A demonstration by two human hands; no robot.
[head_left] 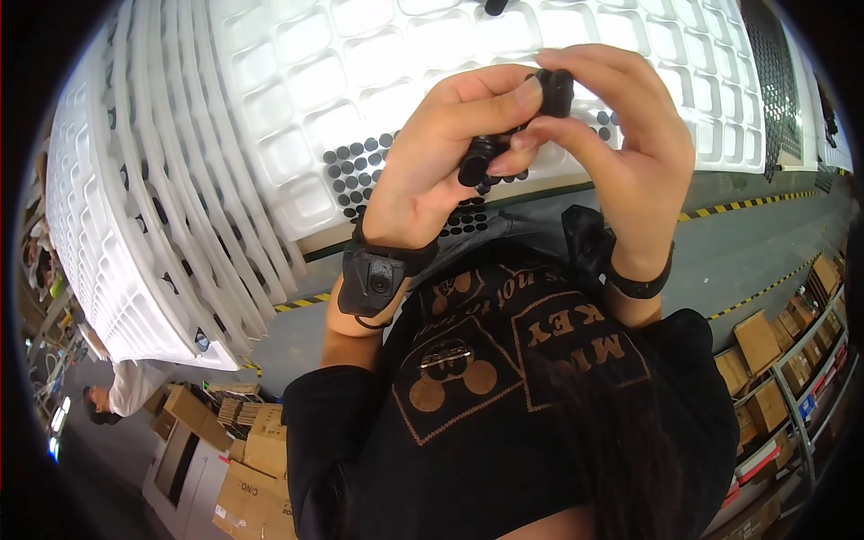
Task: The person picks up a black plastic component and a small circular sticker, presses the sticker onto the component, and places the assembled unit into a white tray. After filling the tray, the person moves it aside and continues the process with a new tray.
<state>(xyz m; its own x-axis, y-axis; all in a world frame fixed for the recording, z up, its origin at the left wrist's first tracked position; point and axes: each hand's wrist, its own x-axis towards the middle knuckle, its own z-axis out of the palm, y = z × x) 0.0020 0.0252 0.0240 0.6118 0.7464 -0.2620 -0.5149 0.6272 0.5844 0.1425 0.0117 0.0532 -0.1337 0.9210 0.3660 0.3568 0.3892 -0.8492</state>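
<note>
Both hands are raised in front of my chest, over a white tray with square compartments [369, 58]. Between them is a small black part with rounded, cylinder-like ends [556, 93], whose exact kind I cannot make out. My left hand [441, 126] is closed around it, thumb pressed on its upper end; its lower round end sticks out below the fingers. My right hand [639, 135] pinches the same part from the other side, fingertips at its top and thumb lower down. The fingers hide its middle. Beneath the hands lie several black round pads [360, 166] in rows.
A tall stack of white trays [135, 216] stands at the left. Another black piece [495, 6] lies at the far edge. Cardboard boxes [252, 486] are behind on the left, and shelves with boxes [765, 409] on the right. A person [126, 391] is at the far left.
</note>
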